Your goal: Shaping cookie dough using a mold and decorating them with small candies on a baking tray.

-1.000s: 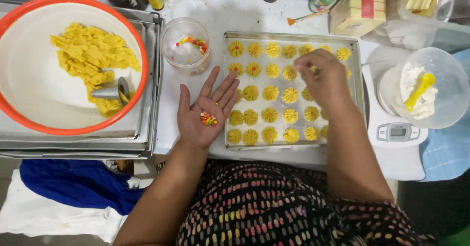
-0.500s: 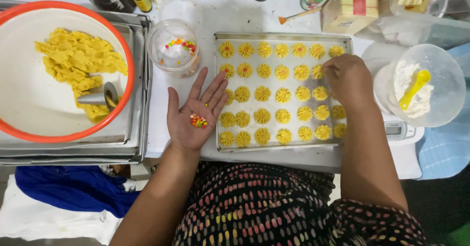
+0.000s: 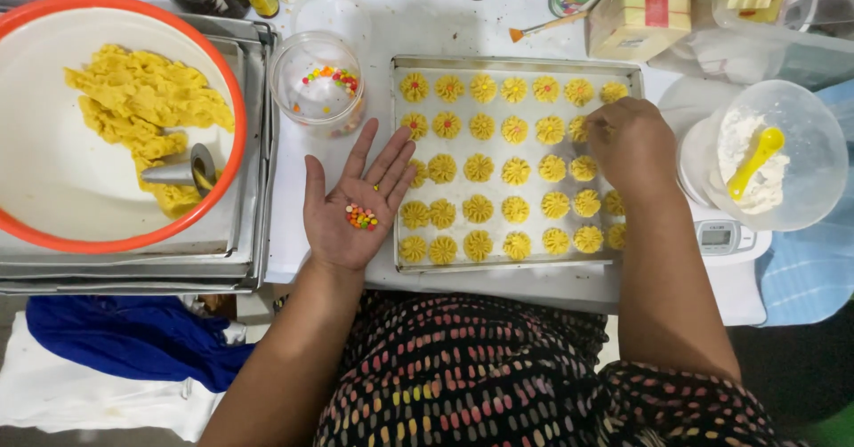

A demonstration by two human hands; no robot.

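The left hand (image 3: pixel 351 207) is lying flat and wide open, cradling tiny, light, roll-prone coloured sprinkles (image 3: pixel 360 217) in its palm, while the right hand (image 3: pixel 633 144) is pinching narrowly over the soft, easily dented piped cookies (image 3: pixel 514 173) on the baking tray (image 3: pixel 511 62) beneath its fingertips

Crowded white worktable (image 3: pixel 445 29), evenly lit
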